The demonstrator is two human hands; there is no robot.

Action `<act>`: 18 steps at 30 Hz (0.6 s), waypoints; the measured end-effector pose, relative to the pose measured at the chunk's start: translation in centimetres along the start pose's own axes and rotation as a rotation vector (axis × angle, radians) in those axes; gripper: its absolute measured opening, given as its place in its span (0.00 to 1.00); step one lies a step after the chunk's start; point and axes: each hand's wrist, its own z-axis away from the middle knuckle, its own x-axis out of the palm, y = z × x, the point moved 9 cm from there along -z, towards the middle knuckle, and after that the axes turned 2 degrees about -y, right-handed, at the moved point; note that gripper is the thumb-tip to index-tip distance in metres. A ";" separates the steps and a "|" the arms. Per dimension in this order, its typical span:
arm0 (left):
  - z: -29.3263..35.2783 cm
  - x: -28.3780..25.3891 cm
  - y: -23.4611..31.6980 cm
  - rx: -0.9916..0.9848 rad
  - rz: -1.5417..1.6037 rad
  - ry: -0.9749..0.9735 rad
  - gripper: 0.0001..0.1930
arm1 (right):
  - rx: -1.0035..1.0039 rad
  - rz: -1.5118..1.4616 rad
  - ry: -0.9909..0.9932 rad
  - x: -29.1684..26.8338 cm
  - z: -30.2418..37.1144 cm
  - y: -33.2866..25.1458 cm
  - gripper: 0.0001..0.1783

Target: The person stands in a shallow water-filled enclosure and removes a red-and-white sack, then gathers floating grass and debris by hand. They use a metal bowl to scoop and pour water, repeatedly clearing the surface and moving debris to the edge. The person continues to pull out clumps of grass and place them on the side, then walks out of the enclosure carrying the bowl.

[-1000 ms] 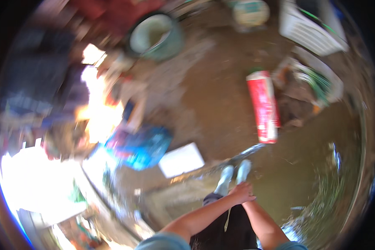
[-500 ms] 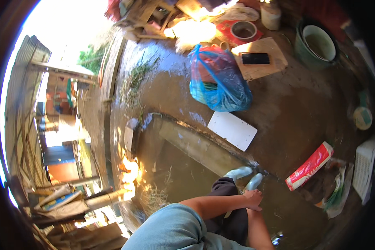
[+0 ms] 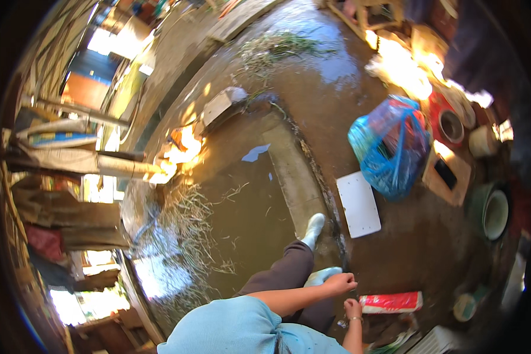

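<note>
My left hand (image 3: pixel 339 284) reaches out from my light blue sleeve, fingers loosely curled, just right of my pale shoe (image 3: pixel 323 275). My right hand (image 3: pixel 353 308), with a bracelet at the wrist, is below it, close to a red and white package (image 3: pixel 391 302) lying on the wet ground. Whether either hand holds anything is too small to tell. My other shoe (image 3: pixel 314 227) rests on a concrete ledge (image 3: pixel 294 171).
A white board (image 3: pixel 359 203) lies right of the ledge, a blue plastic bag (image 3: pixel 389 144) beyond it. A dark phone on a wooden board (image 3: pixel 445 173), a green bucket (image 3: pixel 492 212) and pots stand at right. Dry grass (image 3: pixel 183 236) and wooden posts are at left.
The view has swung round, so the bag, board and package now sit to the right. My hands stay together near my shoes.
</note>
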 end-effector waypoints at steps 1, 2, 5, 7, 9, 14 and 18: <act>-0.1 -2.6 -0.3 -0.033 0.085 0.049 0.16 | 0.189 -0.130 -0.098 -0.3 0.0 1.2 0.13; 0.1 -5.4 0.2 -0.022 0.145 0.118 0.15 | 0.223 -0.345 -0.103 -1.0 0.2 0.2 0.12; -0.2 -14.5 2.7 0.086 0.357 0.323 0.13 | 0.357 -0.656 -0.136 -3.2 -0.1 -8.4 0.13; -1.4 -21.6 6.4 0.257 0.418 0.470 0.13 | 0.196 -0.855 -0.351 -2.2 -0.3 -21.4 0.17; -2.8 -28.3 11.4 0.410 0.534 0.531 0.12 | 0.090 -1.072 -0.636 0.8 1.0 -35.9 0.20; 0.0 -43.8 25.0 0.887 0.649 0.683 0.09 | 0.162 -1.273 -1.328 9.5 6.5 -62.8 0.32; 4.9 -52.1 26.8 0.968 0.499 0.771 0.10 | 0.231 -1.201 -1.407 7.9 6.6 -70.8 0.32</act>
